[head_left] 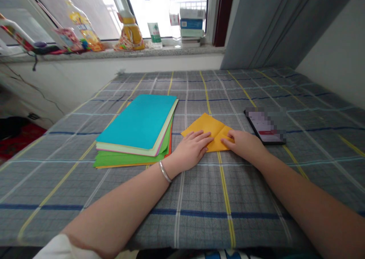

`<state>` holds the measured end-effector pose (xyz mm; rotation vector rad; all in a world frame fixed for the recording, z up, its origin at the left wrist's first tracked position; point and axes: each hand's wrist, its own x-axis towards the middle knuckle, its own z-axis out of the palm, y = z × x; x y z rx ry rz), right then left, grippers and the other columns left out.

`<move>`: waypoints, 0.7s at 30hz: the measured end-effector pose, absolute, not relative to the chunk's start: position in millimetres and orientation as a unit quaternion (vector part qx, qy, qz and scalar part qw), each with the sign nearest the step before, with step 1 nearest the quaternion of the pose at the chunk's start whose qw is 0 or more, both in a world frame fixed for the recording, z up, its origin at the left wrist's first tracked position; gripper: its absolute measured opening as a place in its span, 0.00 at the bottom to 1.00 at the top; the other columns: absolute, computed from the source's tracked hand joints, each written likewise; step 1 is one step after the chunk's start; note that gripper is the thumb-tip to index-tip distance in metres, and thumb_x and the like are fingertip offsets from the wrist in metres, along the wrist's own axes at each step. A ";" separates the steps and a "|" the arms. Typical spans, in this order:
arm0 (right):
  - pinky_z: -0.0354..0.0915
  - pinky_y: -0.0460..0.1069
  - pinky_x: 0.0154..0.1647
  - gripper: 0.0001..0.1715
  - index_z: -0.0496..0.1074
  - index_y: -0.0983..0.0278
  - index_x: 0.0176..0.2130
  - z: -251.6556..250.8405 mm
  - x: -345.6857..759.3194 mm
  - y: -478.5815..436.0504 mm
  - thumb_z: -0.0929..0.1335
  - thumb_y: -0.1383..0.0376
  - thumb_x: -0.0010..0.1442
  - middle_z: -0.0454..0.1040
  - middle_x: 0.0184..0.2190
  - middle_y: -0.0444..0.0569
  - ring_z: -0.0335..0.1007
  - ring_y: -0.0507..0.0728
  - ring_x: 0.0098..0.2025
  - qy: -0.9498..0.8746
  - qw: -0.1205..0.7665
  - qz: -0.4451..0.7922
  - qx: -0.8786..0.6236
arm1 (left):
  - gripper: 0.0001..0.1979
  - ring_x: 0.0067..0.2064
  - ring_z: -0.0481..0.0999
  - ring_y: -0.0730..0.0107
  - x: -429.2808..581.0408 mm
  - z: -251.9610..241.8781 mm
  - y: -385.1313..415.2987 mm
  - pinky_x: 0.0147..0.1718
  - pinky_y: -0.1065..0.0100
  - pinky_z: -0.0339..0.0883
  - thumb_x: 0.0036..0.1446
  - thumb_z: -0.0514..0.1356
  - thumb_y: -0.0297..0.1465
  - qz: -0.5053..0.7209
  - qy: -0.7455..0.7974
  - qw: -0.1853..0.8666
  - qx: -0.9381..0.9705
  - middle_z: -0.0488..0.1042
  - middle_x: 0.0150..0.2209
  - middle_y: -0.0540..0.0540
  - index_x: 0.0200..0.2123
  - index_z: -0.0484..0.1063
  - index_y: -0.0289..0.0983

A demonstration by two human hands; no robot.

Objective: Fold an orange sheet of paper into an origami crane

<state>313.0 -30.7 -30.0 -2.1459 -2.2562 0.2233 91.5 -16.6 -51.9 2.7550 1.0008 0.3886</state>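
Note:
A yellow-orange sheet of paper (205, 124), with a crease running across it, lies on the plaid cloth in front of me. Flat on its left part rests my left hand (192, 148), fingers stretched out, a silver bangle at the wrist. My right hand (242, 142) is at the paper's right corner, with thumb and fingers closed on that edge. Part of the sheet is hidden beneath both hands.
Left of the paper is a stack of coloured sheets (139, 122), blue on top. A phone (265, 127) lies to the right. Bottles, a tube (154, 34) and boxes (191, 23) stand on the windowsill (205, 50) beyond the plaid cloth (199, 198).

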 end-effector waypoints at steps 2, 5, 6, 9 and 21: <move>0.48 0.49 0.24 0.22 0.69 0.61 0.30 -30.4 313.0 -30.6 0.59 0.49 0.62 0.77 0.30 0.50 0.71 0.57 0.32 -0.719 0.009 0.074 -0.691 | 0.21 0.64 0.60 0.57 91.5 -51.7 -16.7 0.62 0.53 0.54 0.68 0.47 0.33 0.126 0.334 0.080 0.931 0.61 0.65 0.47 0.62 0.62 0.41; 0.48 0.48 0.25 0.22 0.69 0.61 0.30 -30.6 312.9 -30.1 0.58 0.49 0.63 0.77 0.30 0.50 0.71 0.57 0.32 -0.718 0.008 0.075 -0.692 | 0.22 0.64 0.59 0.54 91.5 -50.1 -17.8 0.62 0.51 0.54 0.68 0.46 0.32 0.109 0.332 0.070 0.934 0.60 0.65 0.47 0.63 0.62 0.44; 0.48 0.48 0.25 0.22 0.69 0.61 0.30 -30.5 313.0 -29.8 0.58 0.49 0.63 0.77 0.30 0.50 0.71 0.57 0.32 -0.717 0.007 0.075 -0.693 | 0.22 0.65 0.58 0.54 91.5 -49.5 -18.3 0.62 0.51 0.54 0.68 0.46 0.32 0.105 0.332 0.069 0.935 0.59 0.66 0.48 0.63 0.62 0.44; 0.48 0.48 0.25 0.23 0.69 0.61 0.31 -29.9 313.5 -28.7 0.59 0.48 0.62 0.77 0.30 0.49 0.71 0.57 0.32 -0.715 0.001 0.080 -0.695 | 0.22 0.64 0.59 0.54 91.9 -47.9 -19.1 0.62 0.51 0.54 0.67 0.46 0.32 0.106 0.336 0.073 0.933 0.60 0.65 0.48 0.62 0.62 0.45; 0.49 0.48 0.25 0.21 0.69 0.61 0.31 -29.2 314.0 -27.3 0.60 0.49 0.61 0.77 0.29 0.49 0.70 0.57 0.32 -0.714 0.002 0.090 -0.695 | 0.22 0.65 0.56 0.51 113.1 -53.5 -11.1 0.62 0.47 0.51 0.68 0.45 0.40 0.106 0.379 0.046 0.918 0.58 0.66 0.48 0.62 0.62 0.46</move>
